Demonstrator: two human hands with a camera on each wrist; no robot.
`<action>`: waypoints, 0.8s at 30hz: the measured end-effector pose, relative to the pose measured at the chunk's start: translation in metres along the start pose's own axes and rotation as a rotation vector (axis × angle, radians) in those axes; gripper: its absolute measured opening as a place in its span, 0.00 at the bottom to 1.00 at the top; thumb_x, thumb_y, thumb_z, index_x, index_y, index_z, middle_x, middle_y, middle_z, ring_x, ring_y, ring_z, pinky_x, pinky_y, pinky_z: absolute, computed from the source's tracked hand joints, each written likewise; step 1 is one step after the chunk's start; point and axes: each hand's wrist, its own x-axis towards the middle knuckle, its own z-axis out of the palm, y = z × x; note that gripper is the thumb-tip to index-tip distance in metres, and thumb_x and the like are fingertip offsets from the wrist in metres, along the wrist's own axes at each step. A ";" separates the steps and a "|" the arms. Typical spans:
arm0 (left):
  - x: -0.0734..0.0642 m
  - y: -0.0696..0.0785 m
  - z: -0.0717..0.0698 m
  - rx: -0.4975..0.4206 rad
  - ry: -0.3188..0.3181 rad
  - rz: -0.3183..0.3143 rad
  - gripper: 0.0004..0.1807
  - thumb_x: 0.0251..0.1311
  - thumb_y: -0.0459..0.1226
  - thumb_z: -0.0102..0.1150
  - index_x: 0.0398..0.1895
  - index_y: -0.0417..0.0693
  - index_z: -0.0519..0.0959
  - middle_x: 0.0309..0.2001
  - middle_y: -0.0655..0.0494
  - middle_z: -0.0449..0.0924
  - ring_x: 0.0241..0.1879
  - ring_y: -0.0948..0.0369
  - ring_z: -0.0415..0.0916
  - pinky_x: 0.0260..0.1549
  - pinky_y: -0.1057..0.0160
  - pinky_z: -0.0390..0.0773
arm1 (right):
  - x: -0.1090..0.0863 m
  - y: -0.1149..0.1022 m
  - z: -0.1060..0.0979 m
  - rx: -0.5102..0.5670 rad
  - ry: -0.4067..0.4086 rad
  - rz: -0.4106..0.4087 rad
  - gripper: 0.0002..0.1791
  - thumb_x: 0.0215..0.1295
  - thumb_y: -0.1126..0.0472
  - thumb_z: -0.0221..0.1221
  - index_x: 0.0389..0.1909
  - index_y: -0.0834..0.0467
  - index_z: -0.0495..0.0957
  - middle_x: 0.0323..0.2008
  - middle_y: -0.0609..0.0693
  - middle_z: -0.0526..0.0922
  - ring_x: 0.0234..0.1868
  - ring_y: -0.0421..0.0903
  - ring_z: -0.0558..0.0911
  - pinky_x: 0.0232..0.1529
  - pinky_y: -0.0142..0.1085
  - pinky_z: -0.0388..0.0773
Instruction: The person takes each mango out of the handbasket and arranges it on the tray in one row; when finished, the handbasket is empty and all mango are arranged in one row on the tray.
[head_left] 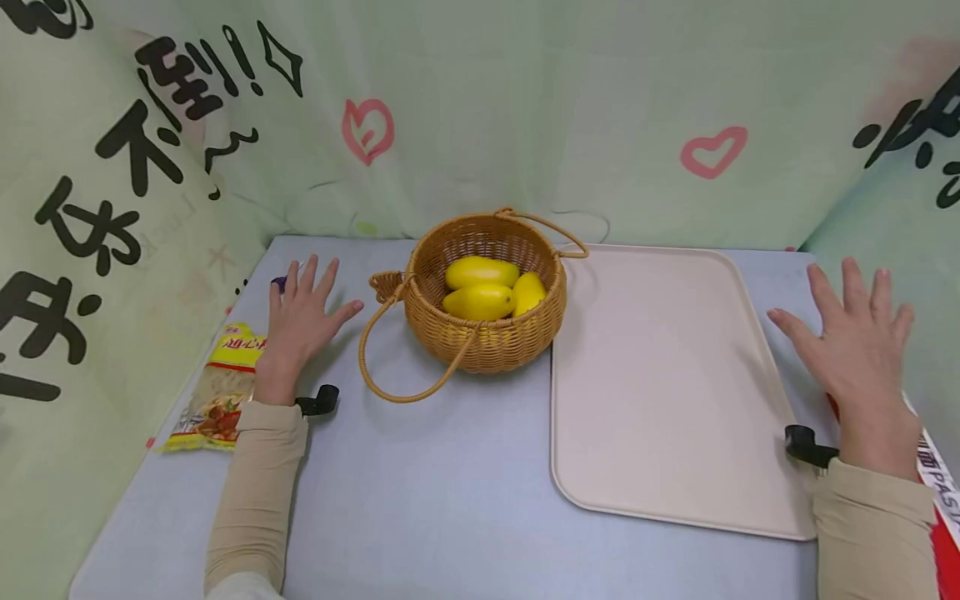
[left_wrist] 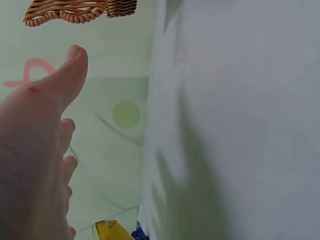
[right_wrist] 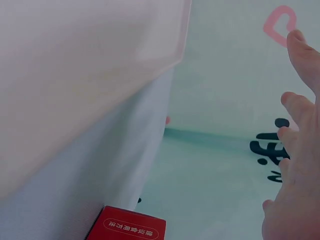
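My left hand [head_left: 297, 321] hovers above the table's left side, fingers spread and holding nothing. Under and beside it lies a yellow snack bag [head_left: 217, 392] with a clear front, partly covered by the hand and sleeve. To its right stands a round wicker basket [head_left: 487, 343] with two handles, one drooping toward the front left. Several yellow mango-like fruits [head_left: 478, 302] lie inside. My right hand [head_left: 858, 350] is raised beyond the right edge of a beige tray [head_left: 667, 383], fingers spread and touching nothing. Below it, a red box [right_wrist: 127, 225] shows in the right wrist view.
A small dark purple package [head_left: 281, 283] sits behind my left hand, mostly hidden. Pale green printed curtains [head_left: 540, 125] enclose the table [head_left: 420, 500] at the back and sides. The basket stands against the tray's left edge.
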 end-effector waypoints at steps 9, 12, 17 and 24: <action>0.000 -0.002 -0.002 -0.003 0.020 0.000 0.50 0.63 0.73 0.38 0.81 0.64 0.38 0.82 0.49 0.31 0.80 0.43 0.26 0.71 0.30 0.32 | 0.002 0.004 0.001 0.003 -0.006 -0.001 0.53 0.67 0.25 0.40 0.80 0.50 0.31 0.78 0.55 0.19 0.76 0.63 0.18 0.68 0.70 0.20; 0.000 -0.002 -0.001 -0.002 0.018 0.003 0.50 0.62 0.73 0.38 0.81 0.64 0.38 0.82 0.48 0.32 0.80 0.43 0.26 0.71 0.30 0.32 | 0.001 0.006 0.001 0.010 -0.007 0.009 0.53 0.67 0.25 0.40 0.80 0.50 0.31 0.78 0.55 0.19 0.76 0.63 0.18 0.68 0.70 0.19; -0.001 0.000 -0.002 -0.016 0.011 0.003 0.50 0.62 0.74 0.37 0.81 0.64 0.37 0.82 0.48 0.31 0.80 0.44 0.23 0.71 0.30 0.30 | -0.001 0.005 -0.003 0.012 0.009 0.006 0.53 0.67 0.25 0.39 0.80 0.51 0.31 0.78 0.56 0.20 0.76 0.64 0.19 0.69 0.70 0.20; 0.002 0.004 -0.006 -0.044 0.036 0.010 0.50 0.63 0.73 0.38 0.81 0.65 0.38 0.82 0.50 0.32 0.80 0.45 0.25 0.72 0.31 0.31 | -0.001 -0.012 -0.019 0.018 0.066 -0.023 0.54 0.66 0.24 0.39 0.80 0.53 0.34 0.79 0.57 0.23 0.78 0.66 0.24 0.70 0.70 0.22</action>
